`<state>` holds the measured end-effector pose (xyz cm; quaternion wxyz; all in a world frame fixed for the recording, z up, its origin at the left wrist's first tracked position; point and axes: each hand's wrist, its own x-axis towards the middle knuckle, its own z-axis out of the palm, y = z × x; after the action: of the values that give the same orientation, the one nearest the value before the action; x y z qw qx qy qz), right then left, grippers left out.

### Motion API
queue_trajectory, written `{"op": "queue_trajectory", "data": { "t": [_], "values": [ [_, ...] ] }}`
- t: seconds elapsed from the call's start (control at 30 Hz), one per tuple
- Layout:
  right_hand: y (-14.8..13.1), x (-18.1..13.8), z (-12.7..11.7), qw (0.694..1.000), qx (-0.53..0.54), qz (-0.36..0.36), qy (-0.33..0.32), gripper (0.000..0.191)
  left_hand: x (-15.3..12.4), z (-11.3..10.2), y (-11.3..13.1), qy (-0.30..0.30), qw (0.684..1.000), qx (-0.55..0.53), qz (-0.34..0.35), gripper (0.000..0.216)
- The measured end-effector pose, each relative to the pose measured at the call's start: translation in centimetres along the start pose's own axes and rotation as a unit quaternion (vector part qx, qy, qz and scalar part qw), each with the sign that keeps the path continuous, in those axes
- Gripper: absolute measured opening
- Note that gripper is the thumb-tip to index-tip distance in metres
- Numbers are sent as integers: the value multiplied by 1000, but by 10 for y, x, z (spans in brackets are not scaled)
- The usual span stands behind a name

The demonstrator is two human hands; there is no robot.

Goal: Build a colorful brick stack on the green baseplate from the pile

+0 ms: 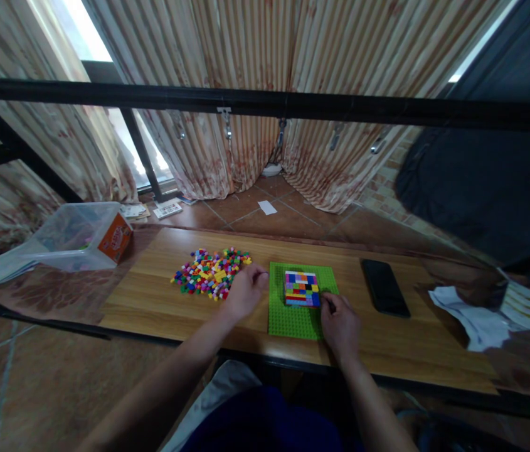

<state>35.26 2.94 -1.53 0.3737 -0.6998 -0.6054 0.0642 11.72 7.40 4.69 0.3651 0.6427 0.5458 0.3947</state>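
A block of multicoloured toy bricks (pixel 302 290) stands on a green studded baseplate (pixel 288 325). At the plate's left edge is my left hand (pixel 246 294), its thumb and fingertips pinched together; a small dark speck shows at the tips, too small to name. My right hand (pixel 341 323) lies over the plate's right side, fingers curled in close to the block's lower right corner. Whether those fingertips touch the block or pinch a piece I cannot tell. Just behind my left hand spreads a pile of loose small bricks (pixel 211 273) in many colours.
A black phone (pixel 385 287) lies on the wooden table (pixel 152 295) to the right, with crumpled white paper (pixel 474 317) beyond it. On the far left stands a clear plastic box (pixel 74 242) with an orange label. A dark metal bar (pixel 265 105) crosses in front of the curtains.
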Motion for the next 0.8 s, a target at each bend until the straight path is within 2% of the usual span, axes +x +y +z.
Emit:
{"op": "queue_trajectory", "data": {
  "t": [0.1,0.23,0.3,0.37,0.43,0.5,0.63,0.8],
  "values": [
    [2,3,-2,999,46,26,1,37,-21,19,9,-43,971,-218,-92,21],
    [-2,12,-19,978,195,75,7,35,-37,33,17,-81,924,-328,-180,38],
    [-13,13,-30,966,252,65,-14,31,-39,36,22,-88,918,-340,-185,42],
    [-30,10,-40,958,278,30,-70,27,-38,37,26,-94,920,-341,-170,43],
    [-48,3,-44,948,292,-8,-128,27,-36,39,31,-105,922,-341,-148,42],
    [-63,-7,-44,939,305,-20,-159,27,-37,41,35,-117,924,-340,-127,40],
    [-68,-24,-36,928,342,23,-147,24,-42,48,37,-130,928,-333,-107,36],
    [-39,-21,-33,940,312,93,-101,26,-46,50,28,-103,944,-293,-115,35]
  ]
}}
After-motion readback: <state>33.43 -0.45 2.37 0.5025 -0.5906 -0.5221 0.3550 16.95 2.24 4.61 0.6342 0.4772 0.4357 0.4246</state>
